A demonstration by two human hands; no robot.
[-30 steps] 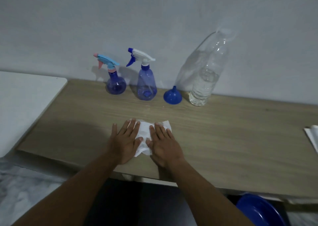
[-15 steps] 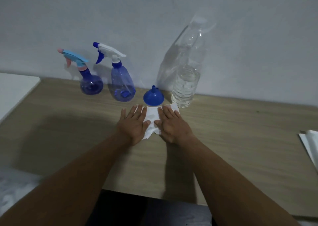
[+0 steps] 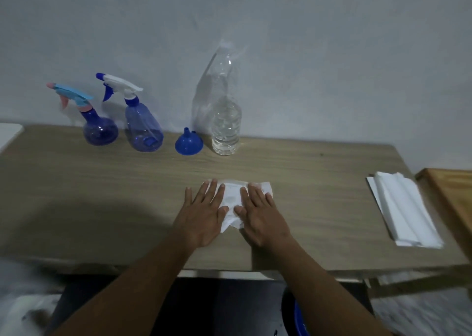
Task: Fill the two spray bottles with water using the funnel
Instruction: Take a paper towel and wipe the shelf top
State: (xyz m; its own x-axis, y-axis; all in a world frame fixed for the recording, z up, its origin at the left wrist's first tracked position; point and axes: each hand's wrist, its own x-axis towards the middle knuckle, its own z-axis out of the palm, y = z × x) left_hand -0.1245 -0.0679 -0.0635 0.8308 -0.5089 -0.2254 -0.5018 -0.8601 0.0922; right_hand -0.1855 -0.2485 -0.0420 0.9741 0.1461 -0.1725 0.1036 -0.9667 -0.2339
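Two blue spray bottles stand at the back of the wooden table [image 3: 319, 182] by the wall: a round one with a light-blue and pink trigger [image 3: 98, 127] and a taller one with a white and blue trigger [image 3: 144, 128]. A blue funnel [image 3: 189, 142] lies mouth-down to their right. Beside it stands a clear water bottle [image 3: 226, 128], partly filled. My left hand [image 3: 204, 213] and my right hand [image 3: 260, 213] lie flat, fingers spread, pressing a white tissue [image 3: 231, 197] onto the table's middle.
A stack of white tissues [image 3: 406, 208] lies at the table's right end, next to a brown wooden board [image 3: 454, 195]. A white surface [image 3: 7, 133] adjoins the table at the far left. A blue basin [image 3: 296, 315] sits under the table's front edge.
Both hands have slid the tissue back from near the funnel toward me, to the table's middle. The camera view has shifted right, showing the tissue stack.
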